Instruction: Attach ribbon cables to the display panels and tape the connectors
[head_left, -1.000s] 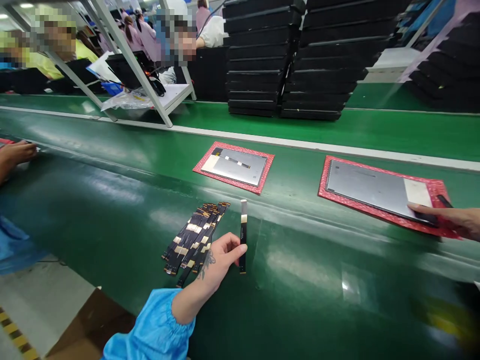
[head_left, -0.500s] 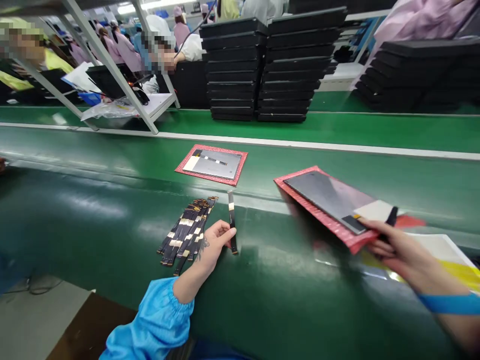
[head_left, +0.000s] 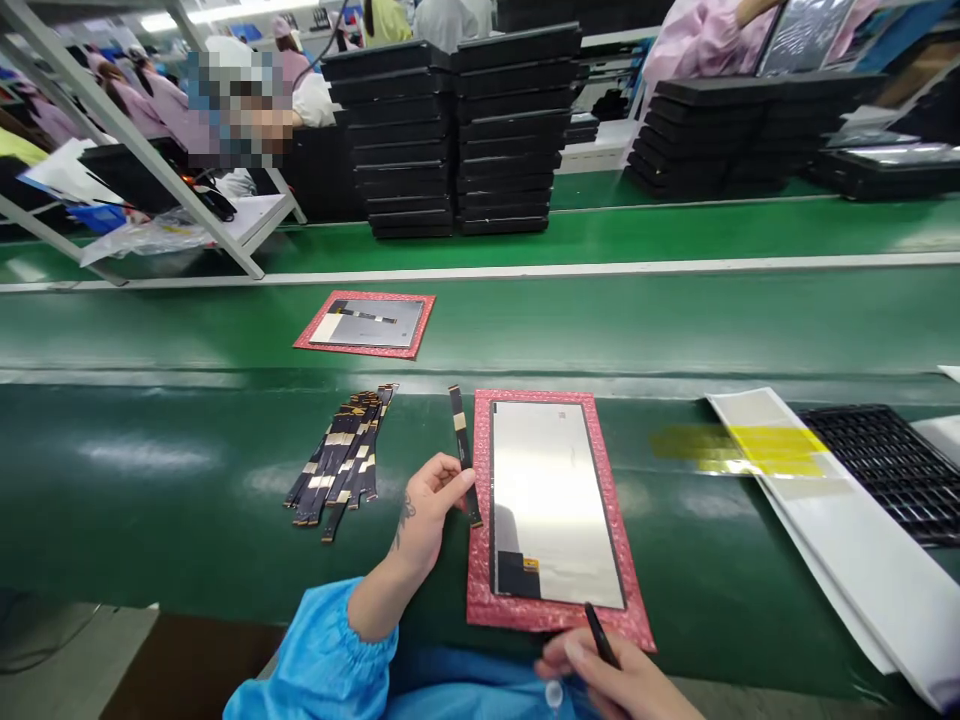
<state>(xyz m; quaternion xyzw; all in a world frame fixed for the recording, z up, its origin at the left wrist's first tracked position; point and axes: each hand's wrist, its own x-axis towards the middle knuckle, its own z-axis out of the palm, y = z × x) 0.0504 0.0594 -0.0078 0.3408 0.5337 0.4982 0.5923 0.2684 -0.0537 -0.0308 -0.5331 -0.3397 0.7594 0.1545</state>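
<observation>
My left hand [head_left: 433,510] pinches a black flex cable [head_left: 460,430] with a pale band, held upright by the left edge of the pink bubble-wrap sheet [head_left: 482,600]. On that sheet, right in front of me, lies a display panel [head_left: 551,490] with its silvery back up and a small gold connector [head_left: 531,565] at its lower left. My right hand [head_left: 600,670], at the sheet's lower edge, is closed round a slim black pen-like tool [head_left: 600,635]; its exact kind is unclear. A pile of flex cables [head_left: 345,455] lies left of my left hand.
Farther back, a second panel [head_left: 379,322] with a cable across it rests on pink wrap. To the right are white sheets [head_left: 832,530] with yellow tape [head_left: 776,450] and a black tray [head_left: 885,460]. Stacked black trays [head_left: 405,150] stand behind, with co-workers beyond.
The panel on pink wrap came from the right in my right hand and now lies before me, let go. My right hand moved down and left, keeping the black tool. My left hand keeps the cable.
</observation>
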